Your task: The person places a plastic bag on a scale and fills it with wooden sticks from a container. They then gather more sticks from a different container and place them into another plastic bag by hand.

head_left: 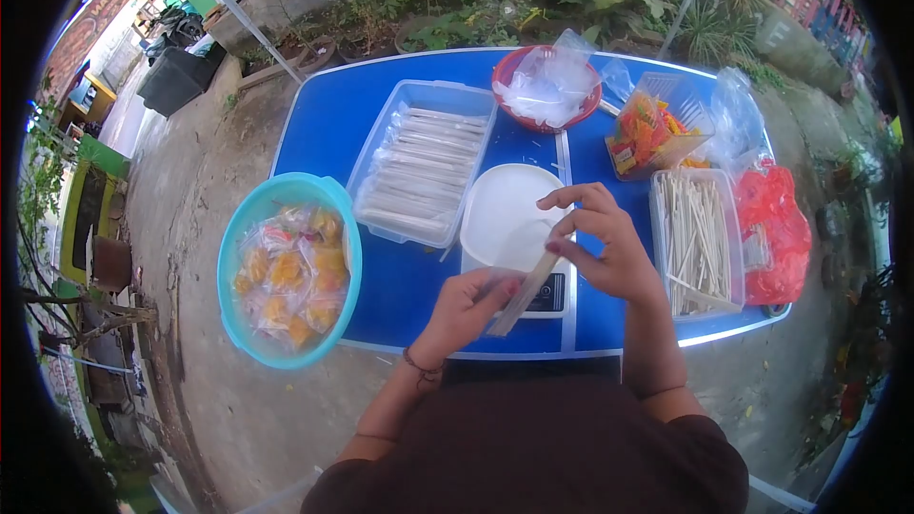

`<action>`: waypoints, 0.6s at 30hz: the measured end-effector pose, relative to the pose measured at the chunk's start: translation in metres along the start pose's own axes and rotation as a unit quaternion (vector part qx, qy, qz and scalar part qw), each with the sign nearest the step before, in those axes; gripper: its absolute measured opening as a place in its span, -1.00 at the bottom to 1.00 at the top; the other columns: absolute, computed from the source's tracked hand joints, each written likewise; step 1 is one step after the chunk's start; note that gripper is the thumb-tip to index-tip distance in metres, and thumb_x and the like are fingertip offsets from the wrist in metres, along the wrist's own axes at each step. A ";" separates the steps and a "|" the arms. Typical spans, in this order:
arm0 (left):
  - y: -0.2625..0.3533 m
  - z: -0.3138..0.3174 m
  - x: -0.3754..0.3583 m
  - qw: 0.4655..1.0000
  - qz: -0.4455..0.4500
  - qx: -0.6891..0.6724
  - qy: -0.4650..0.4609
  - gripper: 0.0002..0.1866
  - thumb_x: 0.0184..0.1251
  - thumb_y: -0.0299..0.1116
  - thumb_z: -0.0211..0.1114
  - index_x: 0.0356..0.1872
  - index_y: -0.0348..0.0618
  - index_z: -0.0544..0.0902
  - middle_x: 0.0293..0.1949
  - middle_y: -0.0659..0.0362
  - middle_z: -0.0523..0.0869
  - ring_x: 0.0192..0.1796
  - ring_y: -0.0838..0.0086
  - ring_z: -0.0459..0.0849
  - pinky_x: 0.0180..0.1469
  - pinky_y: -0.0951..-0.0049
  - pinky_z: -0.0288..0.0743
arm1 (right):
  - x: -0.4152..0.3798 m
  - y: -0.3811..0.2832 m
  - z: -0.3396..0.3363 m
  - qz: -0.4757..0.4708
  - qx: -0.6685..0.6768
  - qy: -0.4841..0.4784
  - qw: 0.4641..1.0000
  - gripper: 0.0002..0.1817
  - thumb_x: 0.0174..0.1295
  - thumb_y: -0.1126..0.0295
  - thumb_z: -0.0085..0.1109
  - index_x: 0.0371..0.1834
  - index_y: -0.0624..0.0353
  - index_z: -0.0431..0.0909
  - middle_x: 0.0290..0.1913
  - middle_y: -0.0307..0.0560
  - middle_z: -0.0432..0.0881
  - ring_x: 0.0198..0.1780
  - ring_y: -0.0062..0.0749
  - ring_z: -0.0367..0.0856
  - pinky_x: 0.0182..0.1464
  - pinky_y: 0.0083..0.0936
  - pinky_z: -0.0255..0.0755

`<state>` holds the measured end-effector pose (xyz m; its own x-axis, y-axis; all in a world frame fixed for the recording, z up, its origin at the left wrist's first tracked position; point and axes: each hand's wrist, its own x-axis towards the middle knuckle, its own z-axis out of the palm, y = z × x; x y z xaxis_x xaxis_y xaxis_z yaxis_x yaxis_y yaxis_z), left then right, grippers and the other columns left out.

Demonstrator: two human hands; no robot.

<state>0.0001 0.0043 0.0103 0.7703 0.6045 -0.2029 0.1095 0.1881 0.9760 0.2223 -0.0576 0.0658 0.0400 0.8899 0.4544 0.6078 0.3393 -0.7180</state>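
Observation:
A narrow clear plastic sleeve (526, 297) slants between my two hands, in front of the scale. My left hand (465, 312) is closed on its lower part, thumb on top. Near its upper end, my right hand (609, 246) pinches it, with the other fingers curved above. Whether something pale lies inside the sleeve is hard to make out. Just beyond my hands sits a kitchen scale (569, 287) with a dark display, bearing a white plate (509, 205). Left of that, a clear tub (357, 186) holds several long wrapped sticks (424, 167).
At left, a turquoise basin (228, 276) holds bagged orange-yellow pieces. A red bowl (500, 86) of plastic bags stands at the back. To the right are a clear container (681, 145) of colourful packets, a box of pale sticks (695, 238) and a red plastic bag (776, 228).

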 end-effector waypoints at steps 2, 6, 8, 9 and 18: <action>0.004 0.003 -0.002 1.000 0.014 -0.012 -0.017 -0.75 0.33 -0.47 0.36 -0.02 -0.35 0.68 -0.15 0.08 0.77 -0.11 0.53 0.73 -0.02 0.50 0.62 | -0.001 0.000 -0.001 0.017 0.034 -0.003 0.999 -0.91 0.10 0.48 0.39 -0.43 0.17 0.63 -0.03 -0.17 0.68 0.01 -0.25 0.51 0.04 -0.37 0.38; 0.002 -0.001 -0.002 0.999 0.011 -0.002 -0.036 -0.73 0.22 -0.52 0.45 -0.07 -0.39 0.68 -0.16 0.03 0.78 -0.11 0.49 0.76 -0.03 0.51 0.62 | 0.000 0.001 -0.013 0.013 0.014 -0.007 1.000 -0.89 0.08 0.45 0.41 -0.47 0.17 0.63 -0.05 -0.19 0.69 -0.01 -0.25 0.52 0.04 -0.36 0.38; 0.007 -0.002 -0.004 0.999 -0.002 -0.002 -0.039 -0.74 0.21 -0.52 0.44 -0.08 -0.38 0.69 -0.18 0.04 0.79 -0.14 0.50 0.76 -0.03 0.52 0.62 | 0.000 0.003 -0.020 0.003 0.005 -0.010 1.000 -0.89 0.08 0.46 0.41 -0.47 0.17 0.64 -0.05 -0.19 0.69 -0.01 -0.26 0.53 0.04 -0.37 0.38; 0.010 -0.003 -0.005 0.999 -0.008 -0.002 -0.040 -0.74 0.21 -0.53 0.44 -0.09 -0.38 0.69 -0.19 0.05 0.79 -0.15 0.51 0.76 -0.03 0.53 0.61 | 0.000 0.003 -0.022 -0.002 0.000 -0.011 1.000 -0.89 0.08 0.46 0.42 -0.47 0.17 0.64 -0.05 -0.18 0.69 -0.02 -0.26 0.53 0.04 -0.37 0.38; 0.010 -0.008 -0.008 0.998 -0.011 -0.031 -0.059 -0.73 0.25 -0.49 0.43 -0.06 -0.38 0.69 -0.16 0.09 0.78 -0.10 0.54 0.72 -0.01 0.54 0.58 | -0.002 -0.002 -0.024 0.127 0.138 0.085 0.979 -0.83 0.06 0.41 0.45 -0.32 0.19 0.67 -0.13 -0.20 0.70 -0.14 -0.44 0.59 -0.05 -0.48 0.41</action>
<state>-0.0098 0.0080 0.0209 0.8370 0.5054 -0.2096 0.0902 0.2504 0.9639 0.2406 -0.0674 0.0789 0.3080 0.9004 0.3072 0.3249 0.2039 -0.9235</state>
